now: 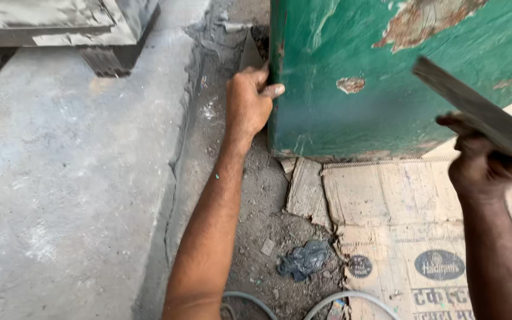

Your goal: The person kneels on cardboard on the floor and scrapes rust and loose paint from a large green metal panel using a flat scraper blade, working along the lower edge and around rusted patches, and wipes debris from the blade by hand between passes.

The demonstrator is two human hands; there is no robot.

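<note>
Head view shows us two bare hands at work around one large green metal body [351,118], its paint scuffed and flaked to rusty patches in two places. Our left hand [249,101] is at the body's near corner edge, thumb laid on the green face and fingers curled behind the edge beside a thin grey metal piece [250,52]; we cannot tell whether the fingers pinch that piece or only the corner. Our right hand [480,163] is closed around one flat grey wooden strip [475,109], which slants up and leftward in front of the green body, raised clear of the ground. Under the body lies one sheet of flattened brown cardboard [386,201], torn at its left edge, carrying two round dark blue printed marks, a small one at its lower left and a larger oval one to the right, with dark lettering below. On the dirt beside it we count one crumpled dark grey rag [304,258] and two pale hose loops [327,299] at the bottom edge. A concrete slab [66,178] fills the left, with one grey metal frame [60,26] at its top.
</note>
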